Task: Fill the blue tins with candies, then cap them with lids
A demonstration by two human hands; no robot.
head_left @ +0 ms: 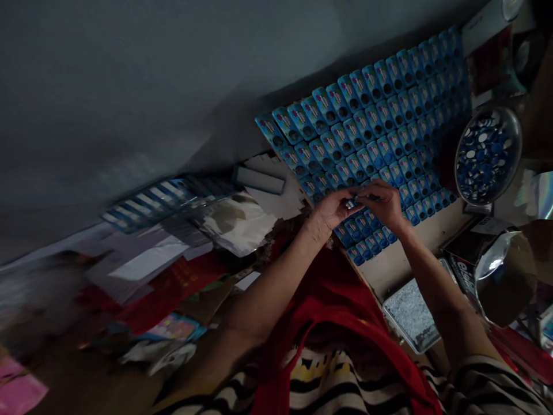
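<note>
My left hand (334, 208) and my right hand (383, 202) meet over the near part of a board covered in blue cards. The fingers of both are pinched together around a small blue and white piece (351, 203), mostly hidden by the fingertips. Its exact kind does not show. Rows of blue printed cards (339, 102) lie under and beyond the hands, many with a dark round spot at the lower end. To the right stands a round metal bowl (519, 135) holding many small blue and white round pieces (488, 144).
A tray of pale small bits (410, 314) lies by my right forearm. Beside it are a dark printed box (464, 259) and a shiny rounded container (505, 282). Left of the board are a shallow box (259, 180), plastic bags (237, 222) and papers (147, 259). A wall rises behind.
</note>
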